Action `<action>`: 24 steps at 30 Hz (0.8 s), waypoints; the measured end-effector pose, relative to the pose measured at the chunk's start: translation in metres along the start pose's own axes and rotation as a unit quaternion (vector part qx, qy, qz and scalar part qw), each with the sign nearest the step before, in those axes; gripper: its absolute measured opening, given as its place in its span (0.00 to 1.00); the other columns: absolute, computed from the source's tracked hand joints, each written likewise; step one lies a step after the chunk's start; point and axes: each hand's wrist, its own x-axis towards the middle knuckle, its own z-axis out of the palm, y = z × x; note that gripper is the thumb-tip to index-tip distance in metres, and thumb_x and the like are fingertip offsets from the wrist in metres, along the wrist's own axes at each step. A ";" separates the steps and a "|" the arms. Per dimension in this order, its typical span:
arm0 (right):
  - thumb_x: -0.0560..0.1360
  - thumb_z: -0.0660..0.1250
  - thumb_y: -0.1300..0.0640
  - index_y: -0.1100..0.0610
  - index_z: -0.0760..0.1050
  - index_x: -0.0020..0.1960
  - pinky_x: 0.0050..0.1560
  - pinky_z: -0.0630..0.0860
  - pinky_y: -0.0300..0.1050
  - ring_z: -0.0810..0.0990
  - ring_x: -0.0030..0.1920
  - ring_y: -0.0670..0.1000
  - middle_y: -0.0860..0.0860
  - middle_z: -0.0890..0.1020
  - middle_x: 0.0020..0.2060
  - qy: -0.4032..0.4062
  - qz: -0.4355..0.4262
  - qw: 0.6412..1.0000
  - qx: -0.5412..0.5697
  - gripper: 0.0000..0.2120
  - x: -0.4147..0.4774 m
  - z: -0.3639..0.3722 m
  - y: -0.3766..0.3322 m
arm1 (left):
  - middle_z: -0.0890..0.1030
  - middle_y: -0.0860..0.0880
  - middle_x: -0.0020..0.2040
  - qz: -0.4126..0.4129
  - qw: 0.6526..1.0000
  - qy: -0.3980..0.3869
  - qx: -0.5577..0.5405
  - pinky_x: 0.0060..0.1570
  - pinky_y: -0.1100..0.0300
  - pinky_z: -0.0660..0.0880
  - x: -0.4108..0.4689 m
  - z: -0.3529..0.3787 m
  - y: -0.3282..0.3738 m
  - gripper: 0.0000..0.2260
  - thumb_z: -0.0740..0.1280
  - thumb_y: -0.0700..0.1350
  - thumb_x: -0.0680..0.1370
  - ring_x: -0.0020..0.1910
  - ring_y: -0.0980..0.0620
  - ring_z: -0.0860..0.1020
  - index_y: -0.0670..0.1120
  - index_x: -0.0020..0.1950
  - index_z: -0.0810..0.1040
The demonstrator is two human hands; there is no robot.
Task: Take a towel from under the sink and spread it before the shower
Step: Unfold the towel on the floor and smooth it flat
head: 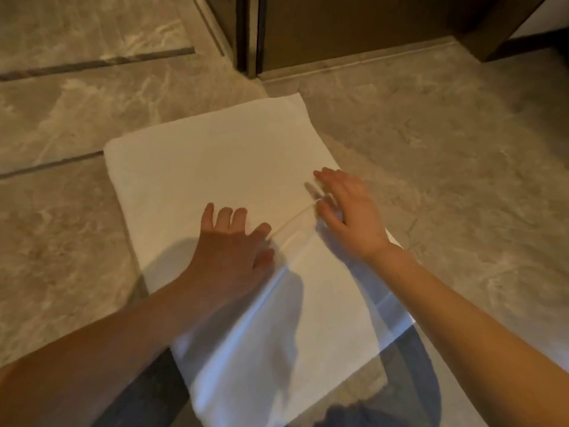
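A white towel [215, 161] lies spread flat on the marble floor, its long side running from the far middle toward the near edge of the view. My left hand [234, 241] rests palm down on its middle with the fingers straight. Just to the right, my right hand [348, 211] lies flat on the towel too, fingers extended toward the left. A shallow crease runs between the two hands. The towel's near end lies in shadow between my forearms.
The grey marble floor [446, 155] surrounds the towel. A dark drain slot [101, 61] crosses the tiles at the far left. A dark door frame post [246, 32] and a brown panel [354, 26] stand beyond the towel's far end.
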 end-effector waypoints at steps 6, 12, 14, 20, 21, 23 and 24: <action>0.82 0.56 0.51 0.56 0.75 0.64 0.54 0.65 0.46 0.69 0.57 0.55 0.56 0.79 0.60 0.056 0.273 0.959 -0.049 0.16 -0.056 -0.024 0.036 | 0.74 0.44 0.61 0.152 0.974 -0.017 -0.165 0.56 0.48 0.70 0.096 -0.024 0.032 0.16 0.57 0.46 0.82 0.57 0.42 0.72 0.48 0.69 0.72; 0.80 0.61 0.48 0.57 0.72 0.66 0.47 0.70 0.47 0.74 0.55 0.58 0.56 0.74 0.58 -0.017 0.297 0.951 -0.084 0.18 -0.061 -0.022 0.042 | 0.74 0.44 0.49 0.212 0.950 -0.014 -0.230 0.46 0.49 0.71 0.157 -0.032 0.074 0.04 0.62 0.37 0.77 0.45 0.42 0.75 0.43 0.50 0.73; 0.79 0.63 0.49 0.55 0.74 0.61 0.46 0.71 0.47 0.75 0.52 0.57 0.54 0.74 0.54 -0.004 0.326 0.944 -0.039 0.15 -0.056 -0.023 0.045 | 0.76 0.45 0.49 0.207 0.942 -0.033 -0.263 0.43 0.53 0.70 0.167 -0.030 0.076 0.09 0.64 0.37 0.75 0.45 0.44 0.75 0.44 0.54 0.72; 0.76 0.66 0.57 0.54 0.75 0.43 0.35 0.66 0.42 0.76 0.41 0.53 0.54 0.77 0.45 0.073 0.337 0.937 0.054 0.03 -0.058 -0.024 0.040 | 0.76 0.45 0.63 0.220 0.921 -0.066 -0.315 0.53 0.60 0.68 0.174 -0.015 0.067 0.22 0.64 0.36 0.77 0.58 0.47 0.75 0.50 0.70 0.72; 0.76 0.66 0.57 0.53 0.75 0.43 0.35 0.65 0.38 0.75 0.41 0.50 0.53 0.77 0.45 0.088 0.328 0.939 0.056 0.03 -0.062 -0.026 0.037 | 0.76 0.45 0.62 0.221 0.915 -0.070 -0.331 0.52 0.61 0.68 0.175 -0.014 0.068 0.22 0.64 0.37 0.77 0.57 0.48 0.74 0.51 0.69 0.72; 0.77 0.66 0.56 0.52 0.76 0.44 0.36 0.65 0.33 0.73 0.40 0.44 0.50 0.77 0.45 0.113 0.303 0.945 0.048 0.03 -0.069 -0.031 0.029 | 0.76 0.50 0.54 0.198 0.899 -0.079 -0.382 0.51 0.61 0.66 0.175 -0.015 0.071 0.19 0.64 0.41 0.77 0.55 0.52 0.72 0.55 0.66 0.76; 0.77 0.65 0.55 0.52 0.76 0.45 0.36 0.64 0.31 0.73 0.40 0.43 0.48 0.77 0.44 0.117 0.285 0.951 0.034 0.03 -0.073 -0.034 0.025 | 0.75 0.56 0.50 0.172 0.887 -0.077 -0.421 0.51 0.64 0.65 0.174 -0.017 0.074 0.15 0.63 0.45 0.77 0.55 0.54 0.70 0.57 0.63 0.78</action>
